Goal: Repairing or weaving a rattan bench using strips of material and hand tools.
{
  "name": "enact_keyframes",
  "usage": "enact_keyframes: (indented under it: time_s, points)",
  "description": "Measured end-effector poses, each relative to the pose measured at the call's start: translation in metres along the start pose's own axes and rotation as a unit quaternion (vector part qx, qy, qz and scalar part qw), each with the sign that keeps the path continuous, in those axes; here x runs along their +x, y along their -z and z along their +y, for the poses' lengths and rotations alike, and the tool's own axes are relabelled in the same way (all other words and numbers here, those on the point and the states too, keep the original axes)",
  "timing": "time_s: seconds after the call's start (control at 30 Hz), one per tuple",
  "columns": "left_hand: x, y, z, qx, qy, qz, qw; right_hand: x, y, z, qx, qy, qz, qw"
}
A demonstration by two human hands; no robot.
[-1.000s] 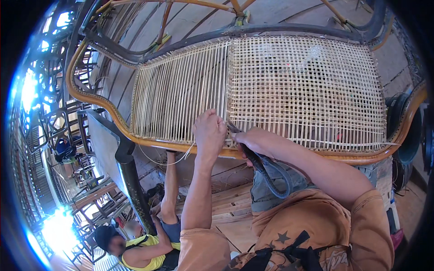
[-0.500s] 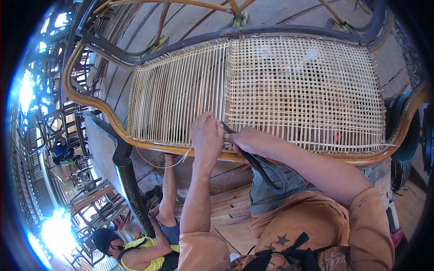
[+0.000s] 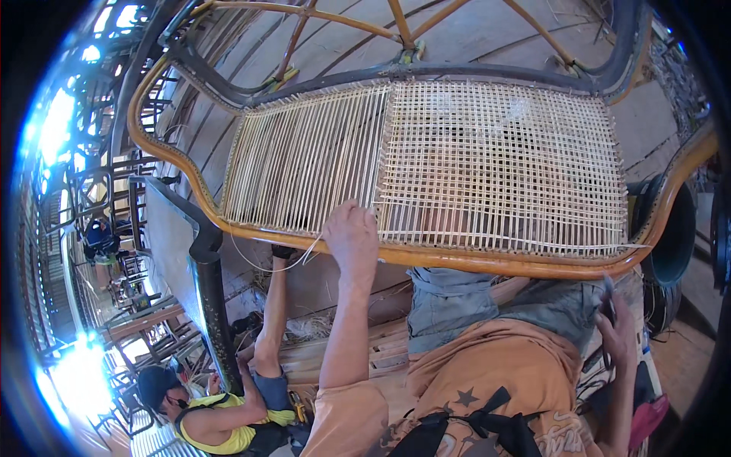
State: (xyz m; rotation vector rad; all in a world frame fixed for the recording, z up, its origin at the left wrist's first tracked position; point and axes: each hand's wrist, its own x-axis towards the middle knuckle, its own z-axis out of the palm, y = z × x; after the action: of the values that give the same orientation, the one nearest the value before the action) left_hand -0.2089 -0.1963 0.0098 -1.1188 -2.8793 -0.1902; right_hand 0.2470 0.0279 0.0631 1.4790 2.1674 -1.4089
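While both hands had met at the frame's front rail a moment earlier, only the left hand (image 3: pixel 352 234) remained there; the right had dropped away to the person's side. Left of that hand, a loose pale cane strand (image 3: pixel 274 266) hung below the rail, and the hand's curled fingers pinched its end. Above it stretched the cane seat panel (image 3: pixel 426 164), plain parallel strands on its left part, a crossed open weave on its right, inside a curved orange-brown rattan frame (image 3: pixel 487 263). Far right and lower, the right hand (image 3: pixel 618 331) gripped a thin dark tool (image 3: pixel 609 305) beside the thigh.
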Motion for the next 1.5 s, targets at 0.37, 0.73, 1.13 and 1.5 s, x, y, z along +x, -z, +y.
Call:
enact_keyframes:
  time_s: [0.37,0.73,1.13,1.5]
  points:
    - [-0.004,-0.019,0.014,-0.035,0.061,-0.026,0.997,-0.082,-0.075,0.197,-0.192,-0.147,0.219,0.945]
    - [0.002,-0.020,0.011,-0.112,0.074,0.002,0.991,0.074,-0.058,-0.076,-0.023,0.318,0.196,0.927]
    - [0.006,-0.035,0.004,-0.084,0.057,0.016,0.995,0.134,-0.181,-0.208,0.071,0.408,-0.033,0.909]
    - [-0.009,-0.013,0.056,-0.061,-0.062,0.148,0.985,0.027,-0.065,-0.010,0.093,0.212,0.110,0.967]
